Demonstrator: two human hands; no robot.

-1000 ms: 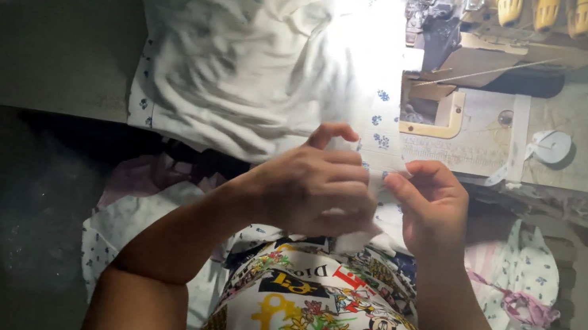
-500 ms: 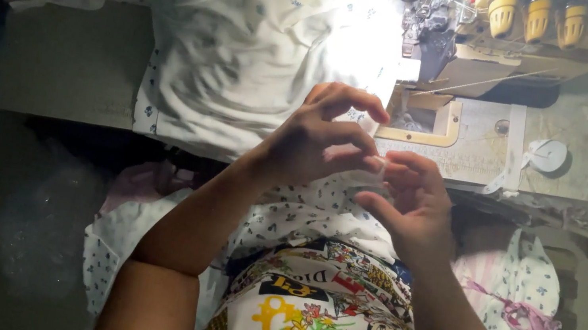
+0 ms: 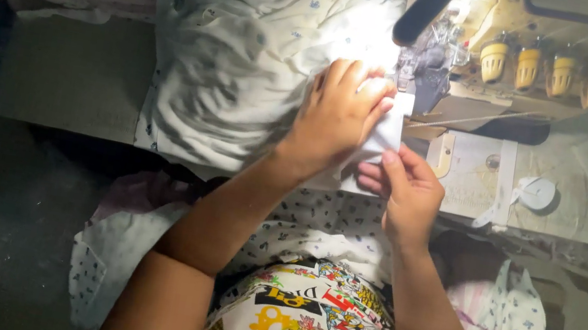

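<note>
My left hand [image 3: 337, 114] lies flat on a small white fabric piece [image 3: 384, 131], pressing it down beside the needle area of a sewing machine [image 3: 491, 55]. My right hand [image 3: 401, 186] pinches the lower edge of the same piece from below. A large heap of white cloth with small blue print [image 3: 249, 52] spreads over the table to the left of my hands. The piece is brightly lit by the machine's lamp, and my left fingers hide most of it.
The grey sewing table [image 3: 67, 81] runs across the view. Several yellow thread knobs [image 3: 537, 67] sit on the machine's front. A white round part [image 3: 536, 193] lies on the table at right. More printed cloth [image 3: 508, 323] is piled in my lap and at my sides.
Both hands moved up from the table's front edge to the machine, carrying the white piece with them. My left hand went from curled fingers to lying flat on the fabric.
</note>
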